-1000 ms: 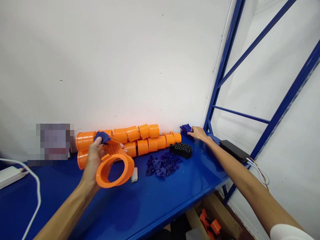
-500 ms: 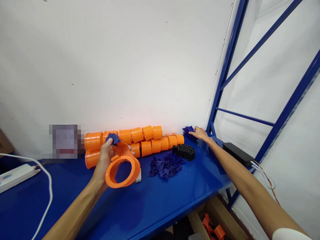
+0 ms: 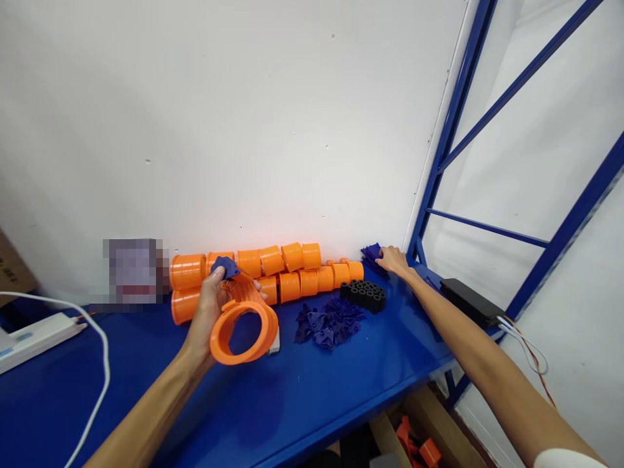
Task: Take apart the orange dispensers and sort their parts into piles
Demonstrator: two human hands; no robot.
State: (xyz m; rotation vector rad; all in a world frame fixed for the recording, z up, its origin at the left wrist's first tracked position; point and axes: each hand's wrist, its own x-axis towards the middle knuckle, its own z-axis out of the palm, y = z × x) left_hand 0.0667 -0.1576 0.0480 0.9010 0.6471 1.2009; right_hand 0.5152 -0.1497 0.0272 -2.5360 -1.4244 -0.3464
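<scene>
My left hand (image 3: 205,318) is wrapped round an orange plastic part with a ring-shaped end (image 3: 270,331), raised above the table. A dark blue plastic piece (image 3: 225,266) sits at the part's far end, under my left thumb. At the back right, my right hand (image 3: 394,260) has its fingers closed at the edge of a stack of flat dark blue plastic pieces (image 3: 371,256); the fingertips are partly hidden. Between the hands lie a loose pile of dark blue pieces (image 3: 327,325) and a cluster of black tubes (image 3: 363,296).
Two rows of orange cylinders (image 3: 188,272) lie along the wall. A black box (image 3: 472,302) with cables is at the right, a white power strip (image 3: 36,341) at the left. Below the blue table's (image 3: 312,396) front edge, a cardboard box (image 3: 441,422) holds orange parts.
The whole view has shifted slightly, so everything appears a little further right. Both hands keep nearly the same places and grips.
</scene>
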